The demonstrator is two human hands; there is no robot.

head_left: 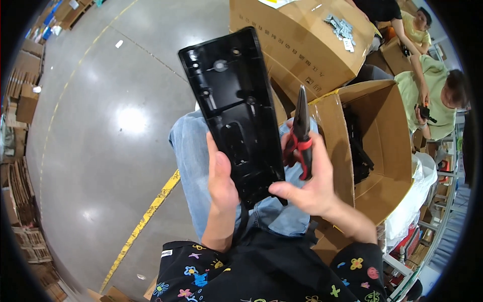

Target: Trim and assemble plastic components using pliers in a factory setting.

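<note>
A long black plastic cover [234, 108], its hollow ribbed inside facing up, is tilted above my lap. My left hand [221, 178] grips its left edge near the lower end, thumb along the side and the other fingers hidden beneath. Needle-nose pliers [302, 118] with red and black handles are held in my right hand [314, 186], their jaws pointing up and away. The right thumb also presses on the cover's lower right corner. The pliers' tips stand apart from the cover, to its right.
Right of my knees stands an open cardboard box [385, 146] with black parts inside. Beyond it, a large carton [297, 45] bears small grey pieces [342, 30]. Co-workers sit at the right, one in a light green shirt [425, 95]. Yellow tape [143, 221] marks the floor.
</note>
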